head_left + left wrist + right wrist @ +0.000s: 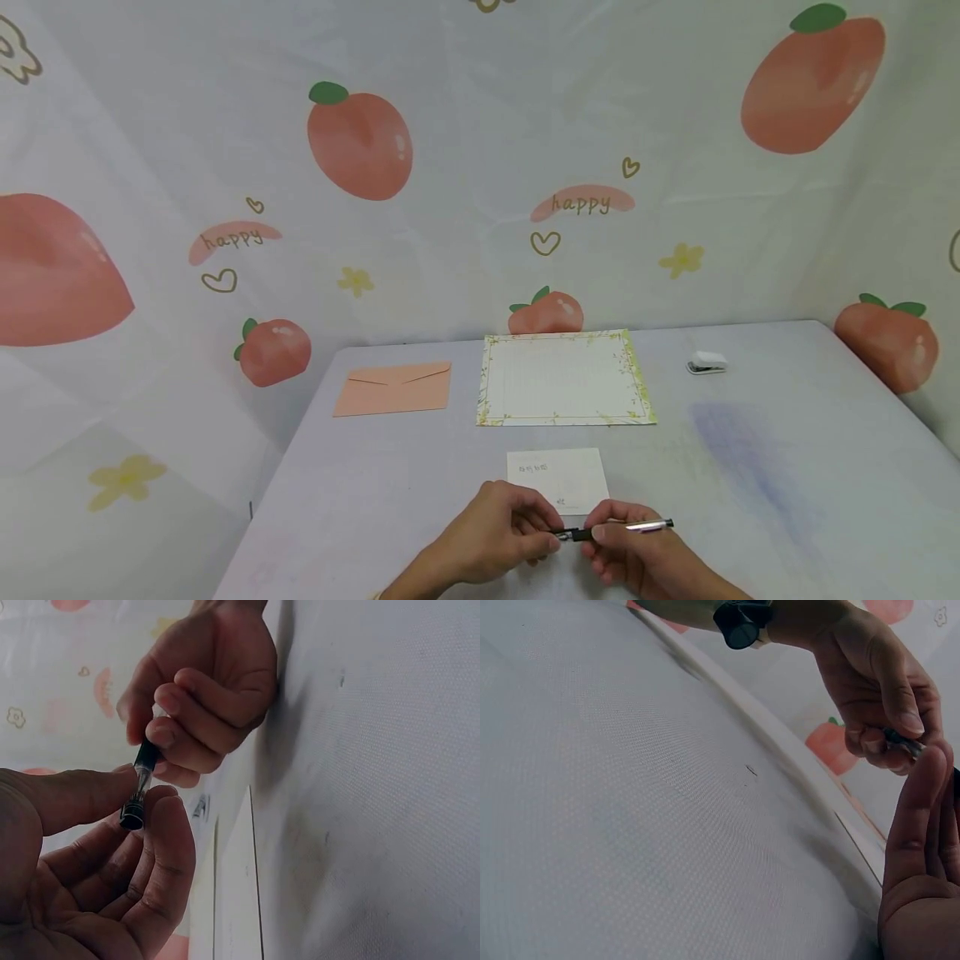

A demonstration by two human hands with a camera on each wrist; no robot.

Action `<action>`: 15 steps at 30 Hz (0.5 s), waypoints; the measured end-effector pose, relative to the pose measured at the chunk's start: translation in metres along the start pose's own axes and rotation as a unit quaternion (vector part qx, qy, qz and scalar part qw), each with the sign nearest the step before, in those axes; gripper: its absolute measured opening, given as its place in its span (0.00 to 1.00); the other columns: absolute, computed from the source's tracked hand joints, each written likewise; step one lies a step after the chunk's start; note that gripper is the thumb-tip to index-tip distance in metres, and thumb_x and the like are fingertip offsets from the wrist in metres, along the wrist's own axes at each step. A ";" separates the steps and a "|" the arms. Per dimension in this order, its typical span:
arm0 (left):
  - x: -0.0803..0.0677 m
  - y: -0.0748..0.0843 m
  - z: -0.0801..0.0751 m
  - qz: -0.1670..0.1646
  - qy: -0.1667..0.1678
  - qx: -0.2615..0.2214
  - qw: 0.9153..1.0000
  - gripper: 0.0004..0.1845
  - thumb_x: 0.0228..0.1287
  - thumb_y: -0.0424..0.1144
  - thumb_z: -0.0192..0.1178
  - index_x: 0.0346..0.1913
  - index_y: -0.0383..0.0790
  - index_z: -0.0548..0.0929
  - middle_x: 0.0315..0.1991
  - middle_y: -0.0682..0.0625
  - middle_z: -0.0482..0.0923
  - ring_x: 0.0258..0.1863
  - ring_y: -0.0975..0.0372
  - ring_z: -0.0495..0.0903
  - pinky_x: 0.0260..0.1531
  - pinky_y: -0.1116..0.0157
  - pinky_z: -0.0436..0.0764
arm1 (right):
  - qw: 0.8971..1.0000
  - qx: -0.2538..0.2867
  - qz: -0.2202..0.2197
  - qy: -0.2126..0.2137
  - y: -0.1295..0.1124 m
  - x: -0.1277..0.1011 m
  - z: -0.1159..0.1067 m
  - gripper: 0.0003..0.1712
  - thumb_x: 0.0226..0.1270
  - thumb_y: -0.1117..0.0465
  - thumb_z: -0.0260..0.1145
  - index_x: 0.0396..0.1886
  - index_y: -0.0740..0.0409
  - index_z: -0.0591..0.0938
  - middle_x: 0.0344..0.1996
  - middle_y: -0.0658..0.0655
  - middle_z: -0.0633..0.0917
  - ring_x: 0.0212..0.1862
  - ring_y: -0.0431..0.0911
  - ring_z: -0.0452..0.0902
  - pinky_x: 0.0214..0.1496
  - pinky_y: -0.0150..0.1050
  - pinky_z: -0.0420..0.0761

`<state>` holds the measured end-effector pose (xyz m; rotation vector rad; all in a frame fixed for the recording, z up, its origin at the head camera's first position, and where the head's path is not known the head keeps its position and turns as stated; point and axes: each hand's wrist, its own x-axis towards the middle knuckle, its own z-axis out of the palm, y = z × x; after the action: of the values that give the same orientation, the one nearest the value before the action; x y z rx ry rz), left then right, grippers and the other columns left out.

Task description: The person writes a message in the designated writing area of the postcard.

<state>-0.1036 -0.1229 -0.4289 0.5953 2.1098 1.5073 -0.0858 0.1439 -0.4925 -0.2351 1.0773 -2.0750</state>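
A pen (649, 526) with a silver barrel and black grip section lies level between both hands, close over the near edge of a white card (566, 475). My right hand (637, 546) grips it around the black section, the silver end pointing right. At the other end my left hand (498, 533) pinches the clear, dark-ended cap (133, 816) between thumb and fingers. Cap and pen are in line, end to end, in the left wrist view. Small handwriting shows on the card. From the right wrist, part of the pen is hidden behind the fingers.
Beyond the card lies a sheet of letter paper (562, 379) with a floral border. A pink envelope (393, 390) is at the back left, a white stapler (707, 362) at the back right. Behind the table (360, 483) hangs a peach-print cloth (465, 167).
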 end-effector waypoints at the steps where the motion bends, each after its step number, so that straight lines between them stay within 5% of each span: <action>1: 0.000 0.000 0.000 -0.001 0.000 0.000 1.000 0.04 0.67 0.28 0.75 0.41 0.38 0.92 0.29 0.57 0.89 0.23 0.72 0.84 0.27 0.76 0.83 | 1.000 -0.002 0.001 0.002 0.000 0.001 0.000 0.11 0.87 0.64 0.56 0.49 0.50 0.85 0.41 0.48 0.93 0.38 0.35 0.87 0.46 0.29 0.89; 15: -0.003 0.001 0.006 0.005 0.040 0.035 0.999 0.06 0.64 0.24 0.75 0.37 0.38 0.92 0.24 0.58 0.87 0.22 0.73 0.82 0.26 0.74 0.84 | 1.000 -0.010 -0.025 -0.004 0.009 0.010 0.005 0.10 0.85 0.66 0.58 0.45 0.51 0.85 0.37 0.47 0.91 0.36 0.35 0.85 0.42 0.28 0.87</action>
<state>-0.0973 -0.1201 -0.4293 0.5793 2.2321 1.4901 -0.0850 0.1310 -0.4981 -0.2811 1.0984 -2.1062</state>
